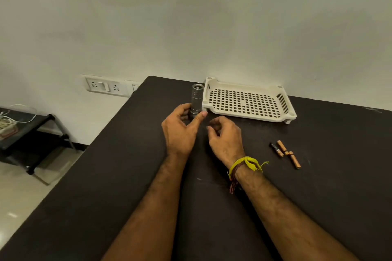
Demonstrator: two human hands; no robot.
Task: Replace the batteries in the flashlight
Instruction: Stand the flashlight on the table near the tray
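A silver flashlight stands upright on the black table, just left of the tray. My left hand is wrapped around its lower part, thumb pressed on its right side. My right hand hovers just to the right of it, fingers curled and apart, with nothing visible in them. Three copper-coloured batteries lie loose on the table to the right of my right hand, one with a black end.
A cream perforated plastic tray sits at the table's far edge against the wall. A wall socket panel is left of the table. A low black stand with cables is on the floor at left.
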